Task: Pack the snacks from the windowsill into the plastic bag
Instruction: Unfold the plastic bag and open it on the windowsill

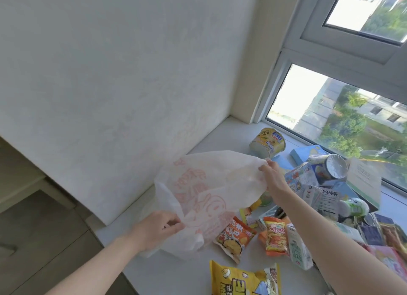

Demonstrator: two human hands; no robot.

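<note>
Head view is showing the windowsill [176,272] running along under the window. The plastic bag [209,184] is hanging just above its left part, beside the heap of snacks [319,197], which are all lying on the sill to the right.

The bag is thin and white with faded orange print, and it is stretched between both hands. The left hand [158,226] is pinching the near lower edge, fingers curled against the thumb. The right hand [273,178] is pinching the far upper edge between its fingers and thumb.

The step in hand is probably getting the mouth open (which edge is the mouth I cannot tell). To do it well, the two layers want rubbing apart. One hand should be keeping the rim wide while the base is settling on the sill close to the packets, so the reach is short.

As for containers, the bag seems to be holding nothing: the film is lying flat and no shape is showing through. The noodle bowl [267,142] is lying on its side near the glass, and the tin [330,169] is resting sideways on the heap. I cannot tell their contents. The orange packet [235,237] is lying just beside the bag, and the yellow packet [242,279] is nearer still to the camera.
</note>
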